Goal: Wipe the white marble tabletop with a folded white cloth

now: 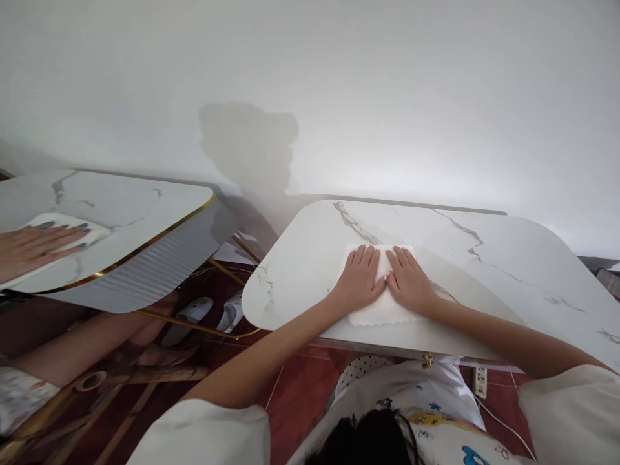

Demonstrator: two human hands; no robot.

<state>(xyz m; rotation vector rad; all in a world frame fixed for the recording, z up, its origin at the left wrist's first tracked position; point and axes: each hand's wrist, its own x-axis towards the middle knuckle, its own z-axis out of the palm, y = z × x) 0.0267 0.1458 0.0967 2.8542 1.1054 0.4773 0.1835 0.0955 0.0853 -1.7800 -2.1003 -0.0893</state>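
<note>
A white cloth (382, 311) with a scalloped edge lies flat on a white marble-patterned table (290, 271). On its left half rests my left hand (359, 278), palm down with the fingers stretched forward. Beside it my right hand (411, 279) presses flat on the right half, fingers also extended. The two thumbs come close together at the middle of the cloth. Neither hand is wrapped round anything.
At left, a co-worker's hand (43, 245) lies on another white cloth (99, 234) on a second marble-patterned table (179, 200) with gold trim. White shoes (231, 313), a bamboo chair (116, 374) and a power strip (479, 382) are below. A wall (387, 97) stands behind.
</note>
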